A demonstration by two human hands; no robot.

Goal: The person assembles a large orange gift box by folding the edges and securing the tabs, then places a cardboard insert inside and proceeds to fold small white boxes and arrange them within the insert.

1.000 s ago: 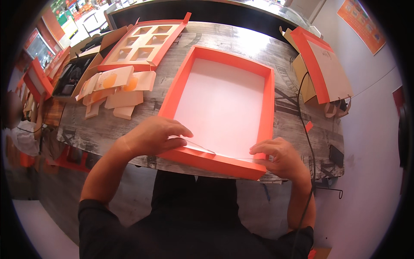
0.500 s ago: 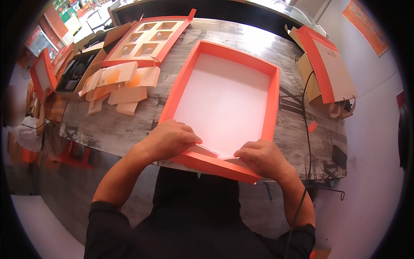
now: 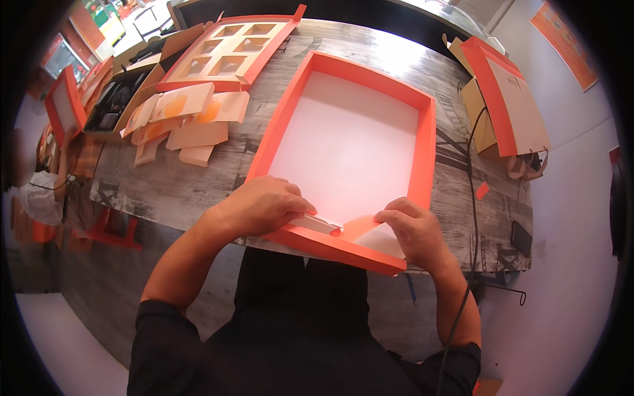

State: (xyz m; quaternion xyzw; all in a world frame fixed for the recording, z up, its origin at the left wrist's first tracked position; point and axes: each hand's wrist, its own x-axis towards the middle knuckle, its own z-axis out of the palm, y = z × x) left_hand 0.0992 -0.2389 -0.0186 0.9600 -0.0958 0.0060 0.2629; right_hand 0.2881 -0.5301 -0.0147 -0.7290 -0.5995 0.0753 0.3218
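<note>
An orange-red cardboard box [image 3: 424, 158] with a white inside lies open on the table, its low walls standing and its near side at the table's front edge. At the left end of the near wall, my left hand [image 3: 267, 203] pinches a narrow white flap [image 3: 317, 224]. My right hand [image 3: 416, 232] grips a wider flap [image 3: 383, 239] by its edge at the right end of that wall, raised at an angle. Between the two flaps shows a small gap. Parts of both flaps are hidden behind my fingers.
Flattened cardboard pieces [image 3: 191, 125] lie left of the box. Behind them rests a tray with several square openings [image 3: 241, 45], beside a carton of dark items [image 3: 119, 99]. A folded box [image 3: 505, 99] stands at right, near a black cable [image 3: 471, 178]. Another person [image 3: 46, 195] is at far left.
My right hand has pulled its flap up and away from the near wall, showing an orange side. My left hand stays on its flap, slightly farther right.
</note>
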